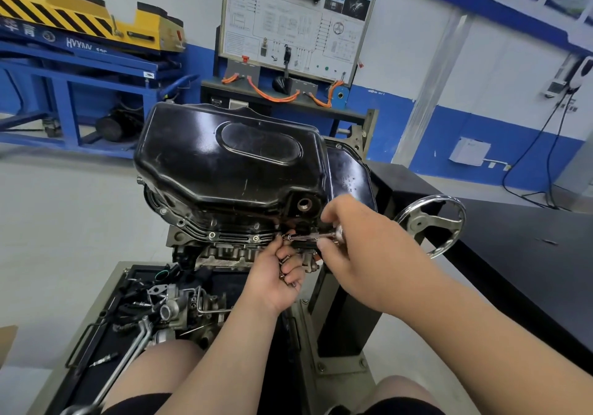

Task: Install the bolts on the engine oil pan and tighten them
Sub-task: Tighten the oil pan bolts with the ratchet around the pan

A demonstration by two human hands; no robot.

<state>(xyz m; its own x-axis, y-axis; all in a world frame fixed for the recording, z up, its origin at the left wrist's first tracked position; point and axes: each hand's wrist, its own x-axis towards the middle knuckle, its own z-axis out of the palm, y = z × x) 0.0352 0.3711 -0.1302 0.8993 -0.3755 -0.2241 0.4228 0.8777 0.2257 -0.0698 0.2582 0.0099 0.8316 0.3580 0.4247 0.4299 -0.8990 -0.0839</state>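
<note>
Right hand [349, 238] grips driver [309, 237], long axis level, tip toward oil pan [231, 164] flange. Left hand [279, 276], nearer the flange, pinches bolt [285, 237] and holds spare bolts [284, 259].

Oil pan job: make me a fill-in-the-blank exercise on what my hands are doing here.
The oil pan is painted ____.
The left hand holds several loose ____.
The driver in the right hand has its tip at the ____ hand's fingers.
Missing words: black; bolts; left.
</note>
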